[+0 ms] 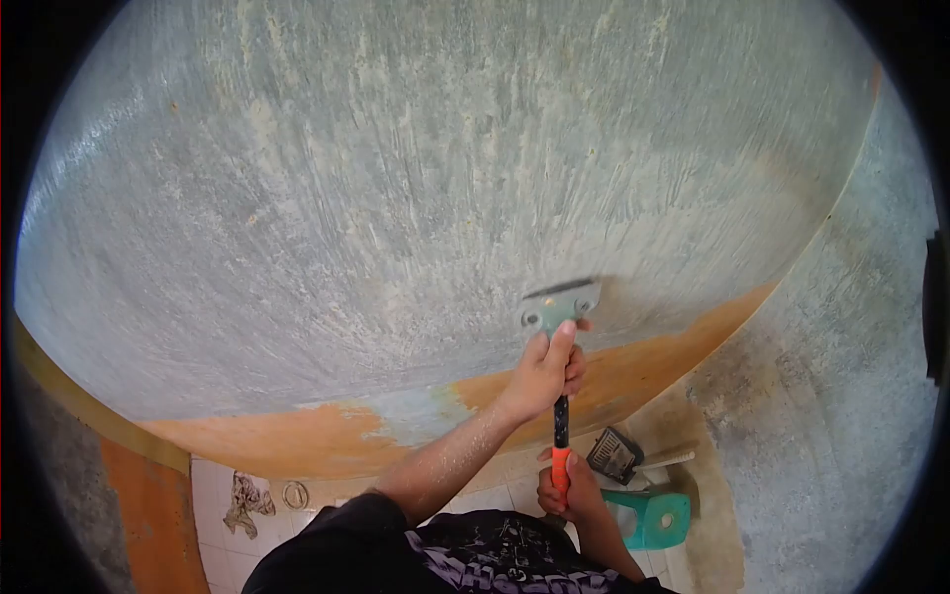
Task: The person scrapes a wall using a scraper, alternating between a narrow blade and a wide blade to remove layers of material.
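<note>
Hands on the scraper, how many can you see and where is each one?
2. The left hand is up near the blade; the right hand is lower, around the orange grip. Neither is fully hidden.

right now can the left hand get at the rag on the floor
Probably not: the left hand is wrapped around the scraper up by the wall, and the rag lies well below on the floor. Letting go and bending down would likely be needed.
</note>
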`<action>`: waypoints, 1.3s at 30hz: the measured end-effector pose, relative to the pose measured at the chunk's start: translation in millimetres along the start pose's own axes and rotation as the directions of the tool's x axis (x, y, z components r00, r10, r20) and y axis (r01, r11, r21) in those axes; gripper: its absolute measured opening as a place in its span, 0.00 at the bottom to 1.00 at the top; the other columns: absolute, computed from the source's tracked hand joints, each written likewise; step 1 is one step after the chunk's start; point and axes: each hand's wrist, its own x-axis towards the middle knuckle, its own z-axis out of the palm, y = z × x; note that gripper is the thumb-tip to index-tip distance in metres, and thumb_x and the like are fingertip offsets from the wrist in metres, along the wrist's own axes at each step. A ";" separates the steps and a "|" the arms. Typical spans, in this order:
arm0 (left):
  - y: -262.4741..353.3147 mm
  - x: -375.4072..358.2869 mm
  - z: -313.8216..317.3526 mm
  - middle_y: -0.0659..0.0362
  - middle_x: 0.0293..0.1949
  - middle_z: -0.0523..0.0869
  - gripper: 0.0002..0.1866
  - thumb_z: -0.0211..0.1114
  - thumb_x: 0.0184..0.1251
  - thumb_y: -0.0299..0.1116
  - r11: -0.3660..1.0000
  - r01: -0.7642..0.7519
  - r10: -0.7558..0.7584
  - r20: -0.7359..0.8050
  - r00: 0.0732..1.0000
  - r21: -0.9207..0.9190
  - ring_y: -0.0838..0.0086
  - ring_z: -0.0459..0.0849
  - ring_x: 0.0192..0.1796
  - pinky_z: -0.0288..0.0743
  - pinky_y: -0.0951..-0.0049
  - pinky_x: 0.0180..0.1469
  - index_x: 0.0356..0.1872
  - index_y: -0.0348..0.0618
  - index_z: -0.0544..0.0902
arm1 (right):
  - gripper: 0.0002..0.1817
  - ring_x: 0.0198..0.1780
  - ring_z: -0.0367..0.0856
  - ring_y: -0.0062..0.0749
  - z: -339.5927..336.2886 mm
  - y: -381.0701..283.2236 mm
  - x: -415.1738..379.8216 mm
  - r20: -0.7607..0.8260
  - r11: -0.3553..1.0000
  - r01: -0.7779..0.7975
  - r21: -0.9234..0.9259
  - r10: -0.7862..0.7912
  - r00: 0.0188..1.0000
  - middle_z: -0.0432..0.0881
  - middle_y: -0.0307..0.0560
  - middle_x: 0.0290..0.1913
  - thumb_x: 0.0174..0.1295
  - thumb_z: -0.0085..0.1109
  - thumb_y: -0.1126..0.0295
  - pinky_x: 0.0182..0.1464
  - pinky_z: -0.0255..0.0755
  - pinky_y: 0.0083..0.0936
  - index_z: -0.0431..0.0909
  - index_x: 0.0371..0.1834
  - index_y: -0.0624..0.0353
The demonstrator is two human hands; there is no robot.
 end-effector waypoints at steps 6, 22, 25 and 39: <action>23.2 6.7 5.6 0.67 0.18 0.64 0.24 0.44 0.81 0.53 0.999 -0.051 0.051 0.026 0.998 -0.003 0.81 0.64 0.17 0.63 0.75 0.22 0.55 0.40 0.71 | 0.29 0.11 0.57 0.21 5.9 -6.8 9.8 0.013 0.999 0.047 -0.019 -0.047 0.999 0.62 0.39 0.15 0.76 0.37 0.41 0.14 0.53 0.21 0.69 0.59 0.57; -3.1 -1.1 -2.0 0.67 0.17 0.64 0.25 0.45 0.80 0.55 1.000 -0.013 0.013 -0.016 1.000 -0.014 0.81 0.65 0.17 0.63 0.76 0.20 0.52 0.41 0.73 | 0.29 0.10 0.57 0.22 5.6 5.3 -1.7 -0.073 0.996 0.037 -0.077 -0.043 0.996 0.61 0.39 0.14 0.77 0.36 0.42 0.14 0.55 0.22 0.69 0.57 0.57; -5.2 -1.2 0.8 0.67 0.17 0.64 0.24 0.44 0.81 0.54 0.998 -0.004 0.002 -0.031 1.000 -0.055 0.81 0.66 0.16 0.63 0.76 0.20 0.52 0.41 0.73 | 0.28 0.10 0.57 0.21 1.0 4.0 1.8 -0.044 0.996 0.055 -0.065 -0.058 0.997 0.61 0.39 0.14 0.77 0.35 0.42 0.14 0.55 0.21 0.69 0.57 0.57; 34.9 7.6 16.3 0.67 0.16 0.61 0.29 0.40 0.81 0.57 0.986 -0.136 0.138 -0.016 0.990 0.093 0.80 0.64 0.16 0.64 0.75 0.22 0.54 0.37 0.71 | 0.29 0.10 0.56 0.23 13.0 -25.2 11.4 0.000 0.967 0.103 -0.234 -0.106 0.994 0.62 0.40 0.15 0.74 0.36 0.37 0.14 0.53 0.24 0.69 0.55 0.52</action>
